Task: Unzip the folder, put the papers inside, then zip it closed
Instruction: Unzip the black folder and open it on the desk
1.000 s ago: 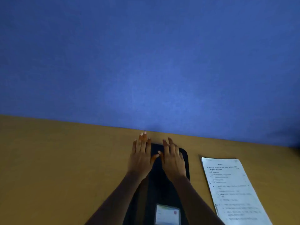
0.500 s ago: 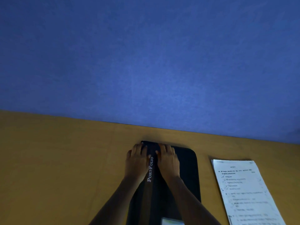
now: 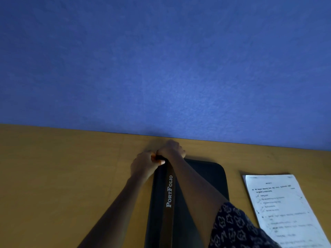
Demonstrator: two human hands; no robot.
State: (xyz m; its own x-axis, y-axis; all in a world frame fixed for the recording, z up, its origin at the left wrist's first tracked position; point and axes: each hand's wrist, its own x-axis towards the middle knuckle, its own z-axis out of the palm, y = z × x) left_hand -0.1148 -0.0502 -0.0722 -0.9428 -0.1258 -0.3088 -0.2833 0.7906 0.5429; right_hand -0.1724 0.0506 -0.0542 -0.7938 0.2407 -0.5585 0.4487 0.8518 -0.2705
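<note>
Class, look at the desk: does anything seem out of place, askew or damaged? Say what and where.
Nothing stands out. The folder lies flat and closed on the desk, and the papers lie flat to its right, apart. The left hand and right hand curl at its far left corner; the zip pull is hidden.

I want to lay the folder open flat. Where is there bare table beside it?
Widest bare table lies left of the folder and left hand. A narrower strip runs between folder and papers. Crowded at the folder's far left corner, by the right hand.
</note>
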